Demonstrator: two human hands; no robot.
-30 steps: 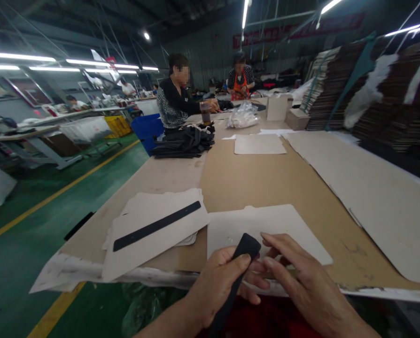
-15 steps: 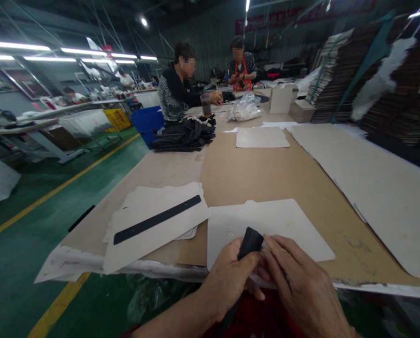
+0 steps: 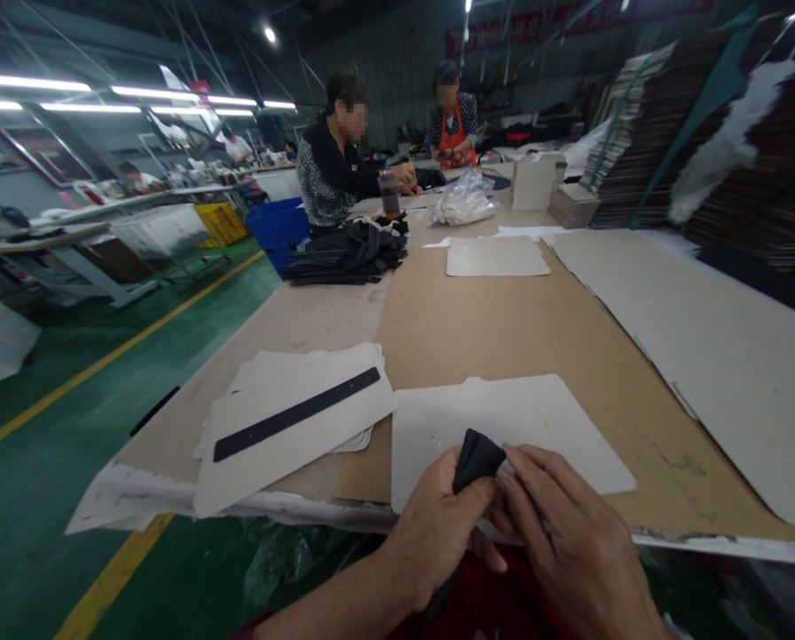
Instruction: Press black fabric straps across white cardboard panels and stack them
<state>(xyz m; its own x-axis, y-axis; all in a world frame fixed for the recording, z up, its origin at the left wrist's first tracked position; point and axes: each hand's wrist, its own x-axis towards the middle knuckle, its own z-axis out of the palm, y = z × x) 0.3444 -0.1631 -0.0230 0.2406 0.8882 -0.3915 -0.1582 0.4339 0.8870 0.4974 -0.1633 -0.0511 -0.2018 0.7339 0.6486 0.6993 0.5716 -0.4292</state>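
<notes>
Workshop table (image 3: 504, 329): both hands, left hand (image 3: 437, 533) and right hand (image 3: 571, 551), pinch black strip (image 3: 477, 458); its tip now sits folded, lower than before.

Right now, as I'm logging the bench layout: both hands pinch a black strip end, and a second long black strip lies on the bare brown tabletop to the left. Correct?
Not quite. In the head view the long black strip lies on a stack of pale card sheets, not on bare tabletop. Both the left hand and right hand do pinch the black strip end.
</notes>
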